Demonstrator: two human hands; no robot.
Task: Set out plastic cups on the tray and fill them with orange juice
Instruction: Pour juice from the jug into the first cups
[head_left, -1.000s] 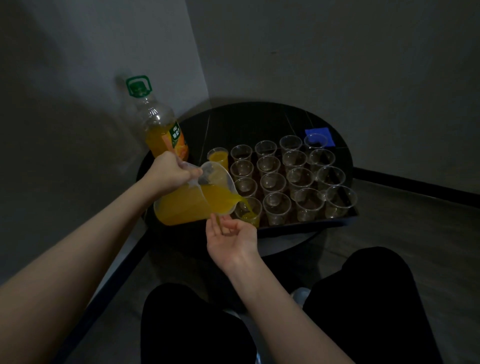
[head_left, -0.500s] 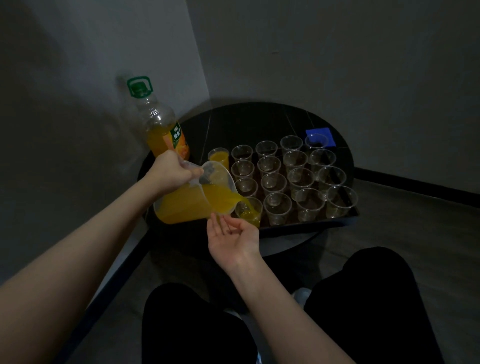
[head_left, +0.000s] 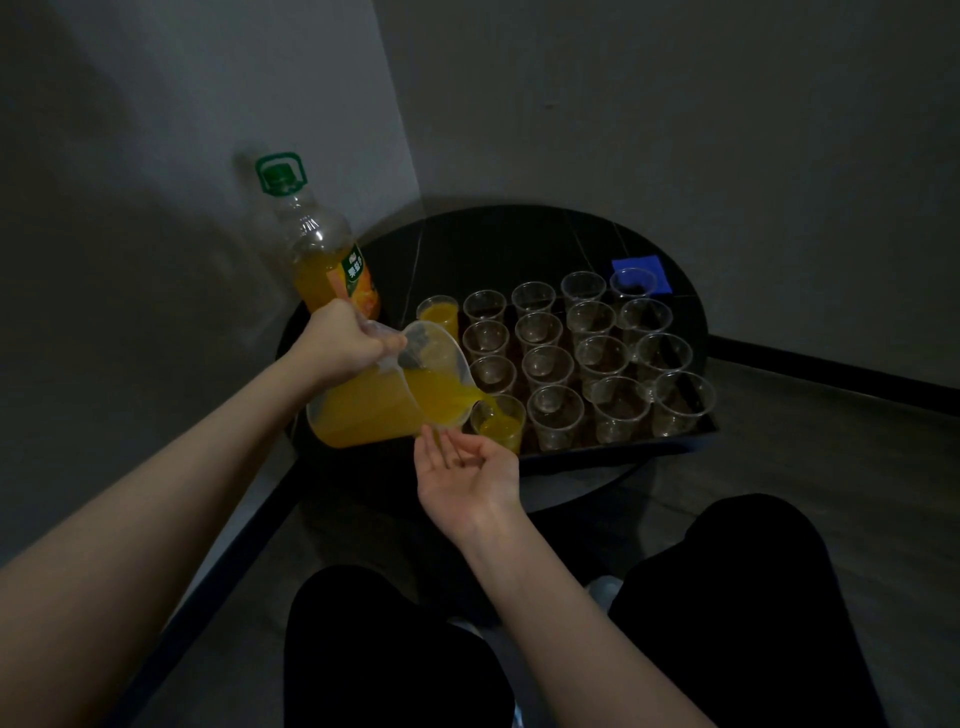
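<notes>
Grey walls meet in a corner at upper centre of the frame, with a round black table set against it. Black-clad knees fill the lower edge. A dark tray sits on the table right of centre, holding rows of clear plastic cups. An orange juice bottle with a green cap stands upright at the table's left edge, about half full. The left hand grasps the handle of a clear jug, tilted so juice runs from its spout into the near-left cup, now partly filled. The far-left cup is already full. The right hand is released, palm up, fingers relaxed, just below the spout. A blue square lies behind the far-right cup.
</notes>
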